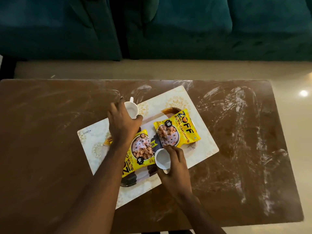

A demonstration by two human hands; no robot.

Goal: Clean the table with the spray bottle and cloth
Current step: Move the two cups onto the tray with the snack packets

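Two hands, two white cups, two yellow packets and one placemat are on the brown table (42, 149), which spreads out under and around both hands and carries white smears, thickest well off to the right of the right hand. The left hand (124, 122) reaches forward with its fingers and thumb curled round the far cup (131, 109), gripping it at the rim; the cup's handle points away beyond the fingertips and its white inside shows. The right hand (175, 168), nearer the person, grips the near cup (162, 158) between thumb and curled fingers, and that cup too shows a plain white inside. The right packet (179, 130) lies just beyond the right hand's fingertips, its clear window showing brown chunks. The left packet (135, 159) lies between the two hands, partly under the left wrist, with the same chunks in its window. Both packets rest on the pale patterned placemat (202, 142), which sits askew beneath both hands. Beyond the left hand, past a strip of floor (152, 70), stands a dark teal sofa (185, 27).
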